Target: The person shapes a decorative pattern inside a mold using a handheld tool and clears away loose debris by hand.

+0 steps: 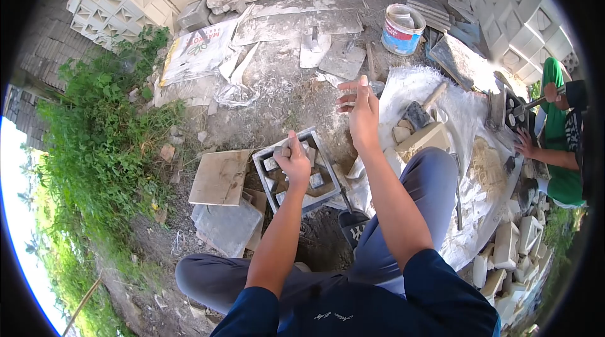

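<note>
One grey, open-topped rectangular frame sits on the ground in front of the person's bent legs — a spot that seems to put it within easy reach of both hands. Several small grey blocks lie inside, kept in by its walls. The left hand is above the frame, thumb raised and the other fingers curled; whether they pinch a small piece or only fold on themselves, I cannot tell from this angle. The right hand hangs empty to the right of the frame, its fingers apart. Just left of the frame, a tan square board seems to overlap a flat grey slab, perhaps to save ground. To the right, a dark-headed hammer with a wooden handle rests on a white woven sheet — likely spread to keep things off the soil.
</note>
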Tool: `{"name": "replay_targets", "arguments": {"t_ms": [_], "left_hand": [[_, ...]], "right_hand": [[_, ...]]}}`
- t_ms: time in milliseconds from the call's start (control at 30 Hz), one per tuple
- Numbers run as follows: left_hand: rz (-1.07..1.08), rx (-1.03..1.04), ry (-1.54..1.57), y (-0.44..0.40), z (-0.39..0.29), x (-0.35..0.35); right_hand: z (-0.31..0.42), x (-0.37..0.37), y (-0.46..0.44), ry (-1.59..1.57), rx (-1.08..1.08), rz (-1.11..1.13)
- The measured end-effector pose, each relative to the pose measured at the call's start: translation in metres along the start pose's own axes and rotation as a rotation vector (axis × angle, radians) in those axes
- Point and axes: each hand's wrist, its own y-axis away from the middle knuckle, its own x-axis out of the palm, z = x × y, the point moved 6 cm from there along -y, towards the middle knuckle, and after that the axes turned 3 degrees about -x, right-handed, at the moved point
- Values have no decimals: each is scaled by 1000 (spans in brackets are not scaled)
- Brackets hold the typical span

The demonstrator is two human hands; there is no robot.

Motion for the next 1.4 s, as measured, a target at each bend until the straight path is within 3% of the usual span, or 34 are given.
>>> {"name": "replay_targets", "arguments": {"t_ms": [67,133,233,400,467,500,567,667,733,800,867,900,1000,1033,1100,1133,1267,1400], "left_hand": [[-34,-22,24,-4,36,-13],[-169,-4,-80,-19,22,-8],[-61,38,25,-4,-21,5],[-120,61,2,-23,36,-16],[-237,-19,-34,-13,7,0],[-234,-2,-26,2,-20,12],[-178,-4,-92,4,14,-4],[-63,51,-195,-6,26,-3],[-153,-14,-191,10,-10,14],[-161,-31,-139,25,-3,-1],[-41,-69,-189,11,26,-14],[-3,-76,-205,4,23,-8],[-272,99,-292,-10,1,-2],[-129,88,-130,-7,-6,2],[380,-2,25,4,-29,14],[380,-3,21,6,-37,17],[392,-27,83,15,-48,17],[309,-101,54,23,-28,10]], "right_hand": [[-3,1,6,4,3,7],[-3,3,1,-29,32,-5],[1,5,6,-17,37,14],[1,7,-1,0,-12,-2],[-11,7,6,-36,127,39],[-12,5,9,-29,143,30],[0,6,9,25,-9,46],[-13,4,2,1,83,46],[-14,6,5,15,95,48],[-13,1,6,31,116,28],[-2,4,5,41,-21,54],[-4,5,5,43,16,44],[-16,8,4,51,86,43],[-12,9,6,59,74,58],[-5,8,10,94,14,58],[0,11,7,126,-75,76],[-14,14,6,92,27,98],[-5,17,10,123,-35,108]]}}
